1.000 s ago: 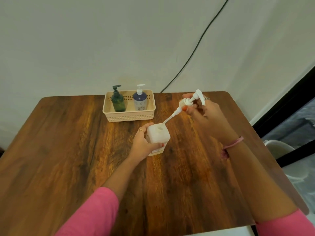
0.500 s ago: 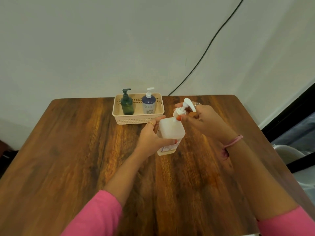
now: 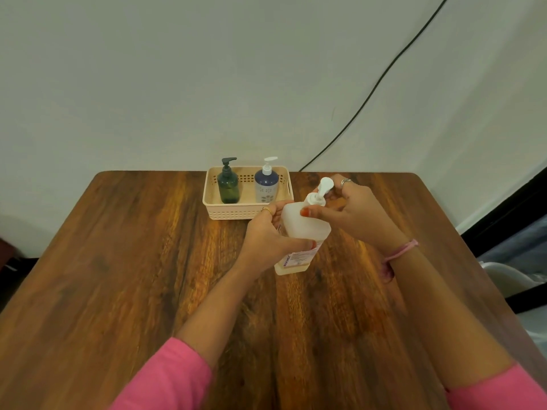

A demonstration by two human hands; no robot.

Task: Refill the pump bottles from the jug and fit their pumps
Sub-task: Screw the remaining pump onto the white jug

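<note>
A translucent white square bottle [image 3: 302, 229] with a label low on its side stands on the wooden table [image 3: 133, 276], a little tilted. My left hand [image 3: 269, 235] is wrapped around its body. A white pump [image 3: 321, 192] sits in the bottle's neck, its nozzle pointing up and away. My right hand [image 3: 352, 208] grips the pump's collar with thumb and fingers. No jug is in view.
A beige perforated basket [image 3: 236, 213] stands at the table's far edge, holding a dark green pump bottle [image 3: 228, 187] and a blue-and-white pump bottle [image 3: 266, 186]. A black cable [image 3: 370, 96] runs down the wall. A white chair [image 3: 509, 276] stands off the table's right edge.
One second ago my right hand held the pump above and to the right of the open bottle, tube showing. The pump has since gone down into the neck and my right hand stays on its collar.
</note>
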